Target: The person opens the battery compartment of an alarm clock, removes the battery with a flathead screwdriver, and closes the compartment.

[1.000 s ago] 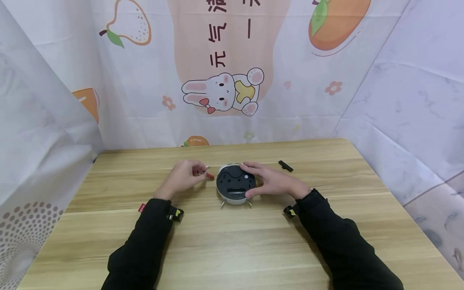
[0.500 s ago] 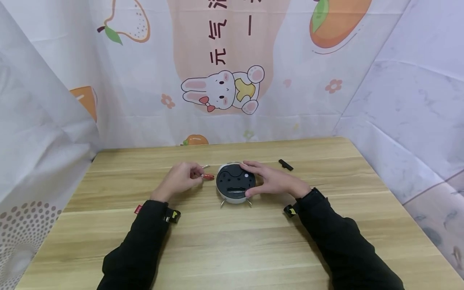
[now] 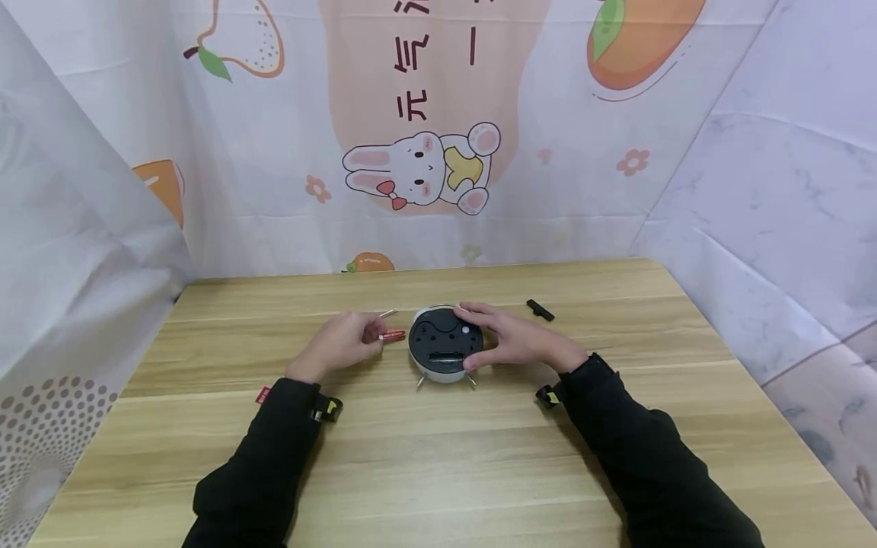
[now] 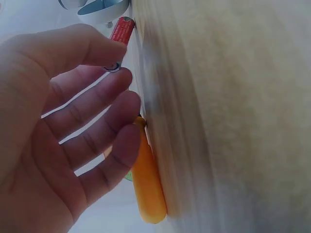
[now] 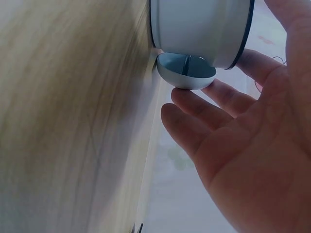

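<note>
A round alarm clock [image 3: 445, 342] lies face down, its black back upward and an uncovered battery slot near the lower rim. My right hand [image 3: 514, 339] holds its right side, thumb on the near edge and fingers round the far one. In the right wrist view, those fingers reach the pale bell [image 5: 187, 73] beside the clock body. To the left, my left hand [image 3: 342, 342] pinches a red battery [image 3: 393, 336] between thumb and index finger, one end pointing at the clock. The other fingers are loosely bent in the left wrist view.
A black battery cover [image 3: 540, 310] lies right of the clock. Behind the left hand, a thin metal shaft [image 3: 388, 313] shows; the left wrist view has an orange handle [image 4: 148, 182] on the table there. A printed curtain [image 3: 274, 190] rises behind the wooden tabletop [image 3: 438, 472].
My left hand has drawn back slightly left, and the battery in it has turned more level, showing more of its length. My right hand stays on the clock.
</note>
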The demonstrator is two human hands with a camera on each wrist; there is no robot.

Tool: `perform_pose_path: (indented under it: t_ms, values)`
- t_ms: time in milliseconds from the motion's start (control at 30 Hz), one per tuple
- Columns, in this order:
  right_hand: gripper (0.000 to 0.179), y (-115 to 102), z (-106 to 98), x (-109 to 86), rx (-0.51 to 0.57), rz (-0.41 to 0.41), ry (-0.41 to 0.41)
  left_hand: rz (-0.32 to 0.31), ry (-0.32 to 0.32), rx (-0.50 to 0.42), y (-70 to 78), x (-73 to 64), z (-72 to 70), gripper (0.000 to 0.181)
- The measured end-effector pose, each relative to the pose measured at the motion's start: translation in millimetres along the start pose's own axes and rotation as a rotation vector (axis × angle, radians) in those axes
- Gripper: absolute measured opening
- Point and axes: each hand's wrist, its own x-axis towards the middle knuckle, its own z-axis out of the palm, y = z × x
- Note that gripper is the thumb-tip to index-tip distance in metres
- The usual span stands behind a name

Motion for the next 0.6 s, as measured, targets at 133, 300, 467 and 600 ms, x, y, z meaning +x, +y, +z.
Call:
perform_pose_path:
  t_ms: [133, 300, 467, 600]
  values:
    - [0.1, -2.0, -0.2, 0.8, -0.003, -0.004, 0.0, -0.009, -0.016, 0.003, 0.8, -1.6, 0.0, 0.017]
    - [0.1, -3.2, -0.5, 0.0, -0.003, -0.009, 0.001, -0.01, -0.024, 0.002, 0.2, -1.6, 0.1, 0.016]
    - [0.1, -0.3, 0.2, -0.3, -0.004, -0.003, -0.002, -0.015, -0.025, 0.014, 1.1, -1.5, 1.1, 0.014]
    - [0.1, 1.0, 0.5, -0.4, 0.008, -0.002, -0.003, -0.016, -0.02, 0.019, 1.7, -1.8, 2.8, 0.014]
